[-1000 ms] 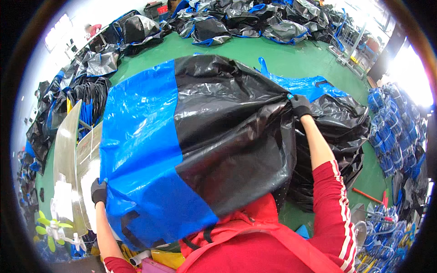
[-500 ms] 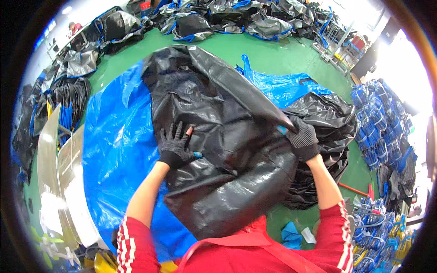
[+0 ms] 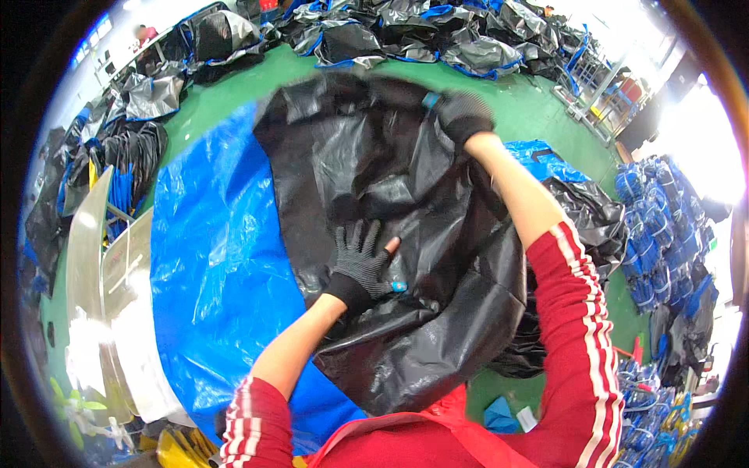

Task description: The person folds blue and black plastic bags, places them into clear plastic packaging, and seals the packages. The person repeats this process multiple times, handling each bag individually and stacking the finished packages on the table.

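A large plastic sheet lies spread before me, with a glossy blue part on the left and a wrinkled black part over the middle and right. My left hand, in a grey striped glove with a bare thumb tip, rests flat on the black part, fingers spread. Up at the far right edge of the black part is my gloved right hand, slightly blurred; its fingers are bent at the edge and mostly hidden. Beyond my right arm lies another crumpled black heap with a blue piece.
Black, silver and blue sheets are piled along the far side of the green floor. Blue tied bundles stack up at the right. Pale curved panels stand at the left, and a blue scrap lies near my right.
My right hand has moved from the right side up to the far edge, and the black part now spreads flatter. My left hand has shifted right across it.
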`<action>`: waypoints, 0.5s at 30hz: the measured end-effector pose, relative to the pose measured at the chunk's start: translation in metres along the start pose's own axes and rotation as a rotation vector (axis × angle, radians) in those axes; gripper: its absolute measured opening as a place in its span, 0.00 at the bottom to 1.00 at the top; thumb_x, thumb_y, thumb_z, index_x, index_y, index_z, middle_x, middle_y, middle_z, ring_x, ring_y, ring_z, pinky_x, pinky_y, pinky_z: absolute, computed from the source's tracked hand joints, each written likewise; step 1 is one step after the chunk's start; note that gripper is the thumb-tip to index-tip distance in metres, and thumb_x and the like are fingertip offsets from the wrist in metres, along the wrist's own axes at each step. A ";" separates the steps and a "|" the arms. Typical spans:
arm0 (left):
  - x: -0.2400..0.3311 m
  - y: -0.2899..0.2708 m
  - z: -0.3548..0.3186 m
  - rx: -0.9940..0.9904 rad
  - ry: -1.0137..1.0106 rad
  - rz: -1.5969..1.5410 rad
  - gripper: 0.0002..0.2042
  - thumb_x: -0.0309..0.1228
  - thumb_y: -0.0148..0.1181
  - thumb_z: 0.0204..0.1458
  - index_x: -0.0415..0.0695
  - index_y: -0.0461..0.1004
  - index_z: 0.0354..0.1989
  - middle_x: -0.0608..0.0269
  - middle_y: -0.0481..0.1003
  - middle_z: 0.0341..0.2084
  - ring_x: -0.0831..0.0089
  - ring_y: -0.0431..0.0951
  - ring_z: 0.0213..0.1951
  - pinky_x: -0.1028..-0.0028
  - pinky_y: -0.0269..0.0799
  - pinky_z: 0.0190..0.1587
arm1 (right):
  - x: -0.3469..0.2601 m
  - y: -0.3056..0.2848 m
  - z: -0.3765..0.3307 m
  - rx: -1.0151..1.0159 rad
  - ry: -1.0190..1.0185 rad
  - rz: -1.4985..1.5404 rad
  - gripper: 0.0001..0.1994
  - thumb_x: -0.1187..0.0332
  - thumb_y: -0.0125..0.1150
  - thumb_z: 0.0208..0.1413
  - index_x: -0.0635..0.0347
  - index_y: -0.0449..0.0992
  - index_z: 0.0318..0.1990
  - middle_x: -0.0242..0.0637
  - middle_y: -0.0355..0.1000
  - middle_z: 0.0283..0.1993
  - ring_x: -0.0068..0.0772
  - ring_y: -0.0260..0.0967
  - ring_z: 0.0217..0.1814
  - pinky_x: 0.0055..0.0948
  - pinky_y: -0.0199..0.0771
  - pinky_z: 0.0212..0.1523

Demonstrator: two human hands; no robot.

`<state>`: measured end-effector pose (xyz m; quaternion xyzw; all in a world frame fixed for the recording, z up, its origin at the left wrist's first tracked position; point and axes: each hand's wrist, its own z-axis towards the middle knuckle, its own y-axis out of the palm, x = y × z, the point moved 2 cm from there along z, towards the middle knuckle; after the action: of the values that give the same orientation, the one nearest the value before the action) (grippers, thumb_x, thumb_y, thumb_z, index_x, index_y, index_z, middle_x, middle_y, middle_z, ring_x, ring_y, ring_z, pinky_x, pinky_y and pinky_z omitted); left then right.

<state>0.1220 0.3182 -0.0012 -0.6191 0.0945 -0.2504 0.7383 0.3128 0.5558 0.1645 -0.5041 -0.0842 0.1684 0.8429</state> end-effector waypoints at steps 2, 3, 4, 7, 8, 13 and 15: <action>-0.004 0.001 0.000 0.088 -0.039 -0.027 0.49 0.72 0.52 0.38 0.58 0.54 0.69 0.41 0.44 0.70 0.37 0.42 0.70 0.33 0.32 0.65 | 0.025 -0.019 -0.008 -0.001 0.075 0.040 0.24 0.48 0.53 0.58 0.57 0.72 0.51 0.57 0.75 0.38 0.57 0.75 0.41 0.48 0.73 0.45; -0.005 0.001 -0.001 0.070 -0.043 -0.060 0.49 0.72 0.52 0.39 0.58 0.54 0.70 0.42 0.44 0.70 0.38 0.42 0.70 0.32 0.31 0.65 | 0.034 -0.034 -0.022 0.064 0.077 0.121 0.24 0.48 0.53 0.58 0.56 0.71 0.53 0.57 0.75 0.38 0.58 0.75 0.42 0.48 0.73 0.45; -0.008 0.003 0.001 0.011 -0.075 -0.020 0.49 0.72 0.52 0.39 0.59 0.54 0.70 0.42 0.44 0.70 0.38 0.42 0.70 0.32 0.30 0.65 | 0.041 -0.052 -0.039 0.166 0.014 0.215 0.25 0.48 0.54 0.58 0.56 0.71 0.54 0.58 0.74 0.38 0.58 0.74 0.42 0.48 0.73 0.45; -0.011 0.009 0.001 0.029 -0.056 -0.020 0.48 0.72 0.53 0.39 0.60 0.54 0.70 0.43 0.45 0.70 0.40 0.42 0.70 0.33 0.29 0.65 | 0.052 -0.075 -0.148 -0.390 0.066 0.382 0.27 0.53 0.54 0.59 0.64 0.65 0.59 0.54 0.75 0.42 0.52 0.74 0.45 0.43 0.69 0.53; -0.011 0.012 -0.001 0.083 -0.048 0.012 0.47 0.71 0.52 0.40 0.60 0.55 0.69 0.44 0.45 0.70 0.41 0.42 0.70 0.33 0.28 0.65 | 0.050 -0.078 -0.192 -0.434 0.060 0.411 0.26 0.56 0.57 0.57 0.65 0.66 0.58 0.53 0.75 0.44 0.47 0.74 0.47 0.41 0.69 0.54; -0.023 0.025 0.001 0.153 -0.063 0.052 0.44 0.71 0.51 0.40 0.62 0.62 0.66 0.52 0.52 0.69 0.43 0.46 0.69 0.30 0.28 0.63 | 0.092 -0.151 -0.309 -0.474 0.444 0.225 0.24 0.71 0.60 0.53 0.60 0.67 0.59 0.50 0.77 0.39 0.44 0.77 0.44 0.34 0.74 0.48; -0.027 0.019 0.010 0.084 -0.131 0.076 0.43 0.70 0.51 0.41 0.63 0.62 0.65 0.52 0.52 0.68 0.43 0.48 0.68 0.29 0.30 0.62 | 0.095 -0.195 -0.301 -0.309 0.683 0.064 0.20 0.74 0.58 0.53 0.55 0.71 0.55 0.46 0.78 0.42 0.41 0.77 0.45 0.34 0.74 0.45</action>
<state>0.1082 0.3425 -0.0224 -0.5986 0.0588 -0.1851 0.7772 0.5339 0.2592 0.1890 -0.6548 0.1932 0.0018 0.7307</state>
